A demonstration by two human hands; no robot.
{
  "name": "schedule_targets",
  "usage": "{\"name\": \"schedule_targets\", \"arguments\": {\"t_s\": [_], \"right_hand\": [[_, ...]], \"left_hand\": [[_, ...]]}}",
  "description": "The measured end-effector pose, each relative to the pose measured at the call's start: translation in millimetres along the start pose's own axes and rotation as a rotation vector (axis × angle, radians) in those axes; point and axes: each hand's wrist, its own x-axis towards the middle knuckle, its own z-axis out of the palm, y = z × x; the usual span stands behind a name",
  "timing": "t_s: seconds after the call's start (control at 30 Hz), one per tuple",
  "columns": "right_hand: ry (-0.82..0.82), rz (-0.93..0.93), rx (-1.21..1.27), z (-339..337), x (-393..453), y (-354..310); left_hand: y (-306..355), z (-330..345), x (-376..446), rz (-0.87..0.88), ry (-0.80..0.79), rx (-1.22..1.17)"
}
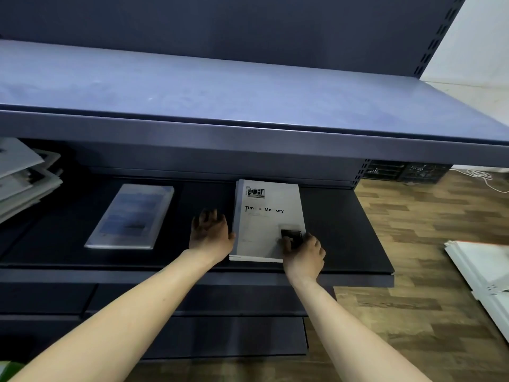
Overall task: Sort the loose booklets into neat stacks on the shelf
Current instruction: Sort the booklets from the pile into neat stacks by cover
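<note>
A stack of white booklets (264, 224), its top cover printed with a title and two small photos, lies on the dark middle shelf (344, 238). My left hand (210, 232) presses flat against the stack's left edge with fingers spread. My right hand (303, 252) rests on the stack's near right corner, thumb on the cover. A second stack with a blue cover (132, 216) lies to the left on the same shelf. A messy pile of loose booklets (24, 175) sits at the far left.
A blue upper shelf (220, 84) overhangs the working shelf. Lower dark shelves (192, 334) are below. Wooden floor (413, 299) lies to the right, with white panels (484, 268) on it and dark crates (407, 172) behind.
</note>
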Motion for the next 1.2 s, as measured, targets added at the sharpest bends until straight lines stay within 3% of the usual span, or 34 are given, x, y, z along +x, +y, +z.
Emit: {"name": "schedule_targets", "arguments": {"t_s": [0.83, 0.93, 1.07, 1.2], "right_hand": [[-0.099, 0.01, 0.007, -17.7, 3.5, -8.7], [-0.1, -0.089, 0.016, -24.0, -1.7, -16.0], [-0.276, -0.312, 0.105, -27.7, -15.6, -43.9], [-0.367, -0.563, -0.048, -27.8, -35.6, -81.0]], "left_hand": [[1.1, -12.2, -19.0, -0.012, 0.038, 0.018], [-1.8, -13.2, -23.2, -0.015, 0.051, 0.01], [-4.6, -15.4, -31.4, -0.015, 0.078, -0.008], [-14.4, -17.5, -44.8, -0.048, 0.167, -0.002]]}}
